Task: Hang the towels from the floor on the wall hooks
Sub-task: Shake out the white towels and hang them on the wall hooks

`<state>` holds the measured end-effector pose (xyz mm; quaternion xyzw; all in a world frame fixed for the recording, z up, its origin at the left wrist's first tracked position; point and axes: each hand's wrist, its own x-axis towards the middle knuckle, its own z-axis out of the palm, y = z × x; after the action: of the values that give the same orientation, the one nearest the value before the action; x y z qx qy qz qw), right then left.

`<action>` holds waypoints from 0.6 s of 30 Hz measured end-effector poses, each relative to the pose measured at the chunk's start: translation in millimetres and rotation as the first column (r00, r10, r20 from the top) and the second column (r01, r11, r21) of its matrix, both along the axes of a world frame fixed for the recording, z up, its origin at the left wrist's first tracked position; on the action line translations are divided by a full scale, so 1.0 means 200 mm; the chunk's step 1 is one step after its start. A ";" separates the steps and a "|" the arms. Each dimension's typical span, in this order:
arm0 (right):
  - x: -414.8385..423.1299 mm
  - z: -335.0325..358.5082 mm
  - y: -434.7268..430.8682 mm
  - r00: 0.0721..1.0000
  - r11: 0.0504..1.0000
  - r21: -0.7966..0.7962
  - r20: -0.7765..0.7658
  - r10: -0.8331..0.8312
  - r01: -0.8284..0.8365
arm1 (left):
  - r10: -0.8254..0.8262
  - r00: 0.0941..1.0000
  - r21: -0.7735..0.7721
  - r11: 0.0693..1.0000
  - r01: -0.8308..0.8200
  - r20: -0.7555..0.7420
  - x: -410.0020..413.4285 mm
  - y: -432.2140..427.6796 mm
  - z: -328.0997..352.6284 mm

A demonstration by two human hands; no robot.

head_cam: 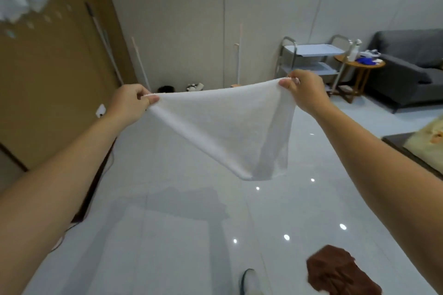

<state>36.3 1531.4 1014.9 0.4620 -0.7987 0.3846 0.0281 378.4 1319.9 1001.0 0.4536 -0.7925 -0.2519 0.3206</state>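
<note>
Hanging in mid-air over the glossy floor (167, 235), white towel (215, 127), pinched taut along its top edge between thumb and fingers of the left hand (130, 103) and right hand (304, 90). Sags to a limp point below: likely light, soft, floppy, not slippery. Best gripped at the hem corners, or mid-edge for catching a wall hook (46, 18) far left. Lies crumpled near right on the floor, untouched: brown towel (340, 273).

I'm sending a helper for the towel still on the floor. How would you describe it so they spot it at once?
Look down at the glossy white tile floor. Right of the person's shoe lies a crumpled brown towel. It is the only brown cloth; the white towel hangs between the left hand and right hand.
</note>
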 end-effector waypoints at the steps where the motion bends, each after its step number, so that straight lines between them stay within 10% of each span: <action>1: -0.02 -0.01 -0.12 1.000 1.000 0.000 -0.003 0.024 -0.024 | 0.039 0.999 -0.005 0.999 -0.039 0.006 0.00 -0.06 0.00; 18: -0.35 0.06 -1.87 0.882 0.888 -0.049 0.110 0.459 -0.456 | 0.468 0.882 -0.051 0.883 -0.466 0.052 -0.08 -1.02 0.13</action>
<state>-34.2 1156.7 1027.2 0.6133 -0.6631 0.4157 -0.1060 362.3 1116.4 1027.5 0.6326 -0.6743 -0.1380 0.3551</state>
